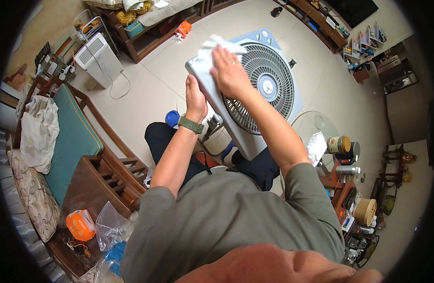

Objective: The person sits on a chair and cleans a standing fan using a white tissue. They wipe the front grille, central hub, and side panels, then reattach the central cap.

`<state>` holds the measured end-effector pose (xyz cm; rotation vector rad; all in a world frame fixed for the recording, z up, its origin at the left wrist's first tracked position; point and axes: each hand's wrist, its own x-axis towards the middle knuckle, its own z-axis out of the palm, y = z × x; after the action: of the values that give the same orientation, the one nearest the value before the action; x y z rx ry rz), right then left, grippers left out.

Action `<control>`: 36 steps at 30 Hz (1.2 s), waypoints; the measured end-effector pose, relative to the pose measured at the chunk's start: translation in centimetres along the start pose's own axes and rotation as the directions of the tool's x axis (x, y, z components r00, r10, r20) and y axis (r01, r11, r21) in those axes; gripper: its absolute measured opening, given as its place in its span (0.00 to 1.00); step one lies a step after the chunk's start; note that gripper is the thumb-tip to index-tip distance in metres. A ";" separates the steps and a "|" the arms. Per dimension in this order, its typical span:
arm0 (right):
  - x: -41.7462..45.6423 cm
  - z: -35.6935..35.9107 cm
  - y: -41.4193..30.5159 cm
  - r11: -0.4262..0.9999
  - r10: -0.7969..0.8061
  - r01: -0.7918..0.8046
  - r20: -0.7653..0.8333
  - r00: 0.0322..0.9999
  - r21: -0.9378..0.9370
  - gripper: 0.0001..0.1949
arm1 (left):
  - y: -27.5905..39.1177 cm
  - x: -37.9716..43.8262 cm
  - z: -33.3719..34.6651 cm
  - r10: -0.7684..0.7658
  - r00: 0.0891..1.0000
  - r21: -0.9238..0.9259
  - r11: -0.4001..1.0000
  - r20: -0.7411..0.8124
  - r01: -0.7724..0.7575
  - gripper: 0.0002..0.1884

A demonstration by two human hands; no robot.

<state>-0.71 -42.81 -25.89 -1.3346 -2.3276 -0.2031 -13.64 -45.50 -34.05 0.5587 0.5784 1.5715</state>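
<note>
A grey-blue box fan (248, 141) with a round grille stands tilted before me, above my knees. Its control knobs are at the far corner. My right hand (231, 72) presses a white cloth (211, 49) flat against the fan's upper left frame, fingers stretched over it. Against the fan's left side rests my left hand (196, 97), its palm and fingers upright along the casing; it wears a green watch strap. A metal bracket (215, 120) of the fan's stand shows below that hand. Part of the fan's lower end is hidden by my right forearm.
On the left stands a wooden bench with a teal cushion (66, 131). A glass table (302, 122) at the right holds a tissue box (316, 148) and a lidded jar (338, 144). A blue round object (172, 118) lies near my left knee. A white appliance (98, 60) stands beyond the bench.
</note>
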 end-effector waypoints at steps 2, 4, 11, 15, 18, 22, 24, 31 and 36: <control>-0.6 0.7 -1.0 0.997 -0.067 0.065 -0.029 0.997 -0.048 0.30 | -0.5 -0.1 0.0 0.006 0.998 -0.010 1.000 -0.055 -0.006 0.25; -3.6 0.1 -3.6 0.983 -0.168 0.164 0.043 0.985 0.077 0.29 | -0.4 0.0 -0.5 0.012 0.999 0.034 0.999 -0.043 -0.010 0.29; 0.7 -0.3 0.6 0.998 -0.014 0.014 -0.001 1.000 0.061 0.30 | -0.5 -0.1 -0.7 -0.078 0.996 -0.049 0.996 0.044 0.080 0.36; -2.6 0.4 -2.1 0.942 -0.266 0.236 0.104 0.958 0.238 0.30 | 0.0 0.2 -0.5 0.009 1.000 -0.015 1.000 0.024 -0.008 0.35; -2.1 -0.7 -0.6 0.946 -0.273 0.235 0.156 0.949 0.223 0.29 | 0.7 -0.1 -0.2 0.017 0.998 -0.088 0.996 0.062 -0.011 0.35; -0.3 -0.4 3.0 0.997 0.060 -0.062 0.044 0.997 0.043 0.29 | 0.1 -0.4 -0.1 0.003 1.000 0.022 1.000 0.011 -0.003 0.31; -1.1 -0.1 2.0 0.998 0.026 -0.030 0.090 0.996 0.048 0.29 | -0.7 -0.1 -0.8 0.014 0.999 0.063 0.998 -0.047 -0.011 0.30; -0.7 -0.9 2.3 1.000 -0.013 0.014 0.061 0.998 -0.018 0.26 | -0.8 0.0 -0.4 0.003 1.000 0.065 0.998 -0.001 -0.003 0.33; -3.1 0.2 -1.1 0.955 -0.222 0.201 0.075 0.972 0.219 0.24 | -0.9 0.0 -1.0 0.024 0.999 0.092 0.995 0.023 -0.026 0.35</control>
<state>-0.35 -45.78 -27.35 -1.0139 -2.4950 0.0445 -13.63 -45.48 -35.38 0.6545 0.6316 1.5660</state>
